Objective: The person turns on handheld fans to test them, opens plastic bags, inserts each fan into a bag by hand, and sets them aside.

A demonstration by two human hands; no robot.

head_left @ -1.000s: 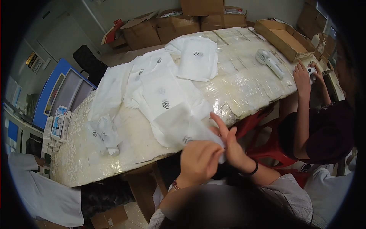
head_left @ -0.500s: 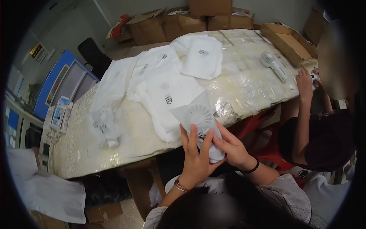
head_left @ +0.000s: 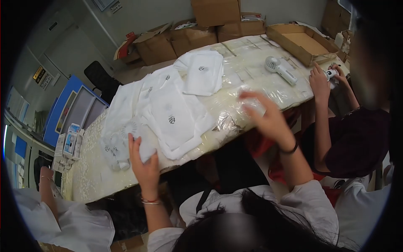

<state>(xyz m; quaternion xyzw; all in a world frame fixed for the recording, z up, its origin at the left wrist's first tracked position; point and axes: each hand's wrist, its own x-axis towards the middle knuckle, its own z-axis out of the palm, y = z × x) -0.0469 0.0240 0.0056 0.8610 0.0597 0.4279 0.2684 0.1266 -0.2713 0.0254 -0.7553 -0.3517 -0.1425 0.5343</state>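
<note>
My left hand (head_left: 145,168) is at the near left of the table, its fingers and thumb around a white handheld fan in a frosted bag (head_left: 146,149). Another bagged fan (head_left: 113,153) lies just left of it. My right hand (head_left: 268,119), blurred, is raised over the table's near edge with thumb and fingers apart. Between my hands lies a stack of white printed bags (head_left: 172,119), with a further pile of bags (head_left: 203,73) behind it. Beyond my right hand, an unbagged white fan (head_left: 281,70) rests on the table.
At the right, a co-worker's hands (head_left: 321,84) hold a small white object beside an open cardboard tray (head_left: 294,46). Small product boxes (head_left: 71,143) stand at the left table edge, near a blue-framed rack (head_left: 75,109). Another person's arm (head_left: 48,189) shows at lower left.
My left hand has carried the bagged fan left, beside the other bagged fan. My right hand has let go of it and moved up and right. The view has shifted slightly.
</note>
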